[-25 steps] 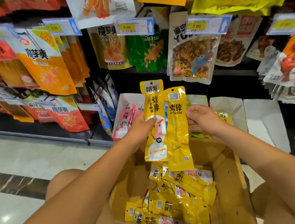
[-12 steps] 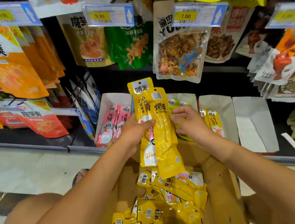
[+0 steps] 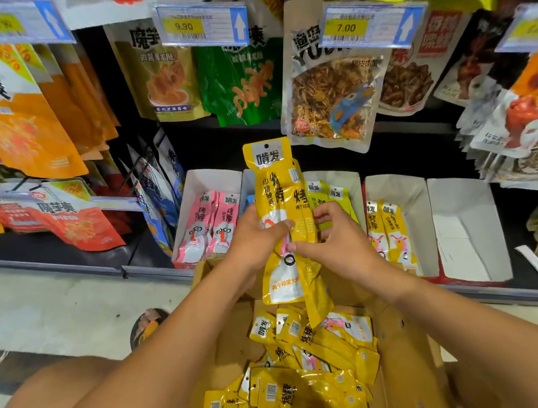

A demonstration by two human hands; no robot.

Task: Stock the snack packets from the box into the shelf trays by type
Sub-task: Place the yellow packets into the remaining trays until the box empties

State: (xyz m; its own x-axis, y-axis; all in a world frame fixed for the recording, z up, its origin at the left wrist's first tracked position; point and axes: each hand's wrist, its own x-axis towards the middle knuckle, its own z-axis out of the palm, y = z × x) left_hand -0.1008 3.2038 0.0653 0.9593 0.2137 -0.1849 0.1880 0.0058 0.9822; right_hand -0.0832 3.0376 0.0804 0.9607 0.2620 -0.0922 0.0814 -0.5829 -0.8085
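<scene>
the stocking looks partly done. the left hand (image 3: 255,237) is wrapped around a bundle of yellow packets (image 3: 277,199), thumb across the front, and holds it upright above the box (image 3: 406,357), in front of the trays. the right hand (image 3: 339,245) pinches the bundle's right edge with curled fingers, seemingly squaring it up.

on the low shelf, the pink tray (image 3: 203,180) already holds pink packets (image 3: 207,226). the middle tray (image 3: 343,174) holds yellow-green packets, partly hidden behind the hands. the next tray (image 3: 413,197) has a few yellow packets standing in it (image 3: 390,231), likely the bundle's type. the far-right tray (image 3: 464,228) shows only white card in the part in view.

a loose heap of yellow packets (image 3: 306,382) lies in the box, so a good deal is left to move.

the box is brown cardboard and sits near the person's knees, against the shelf edge. the floor (image 3: 50,303) is pale tile with a dark band. hanging snack bags (image 3: 6,112) and blue price tags (image 3: 201,25) fill the racks above. a sandalled foot (image 3: 148,324) shows left of the box.
</scene>
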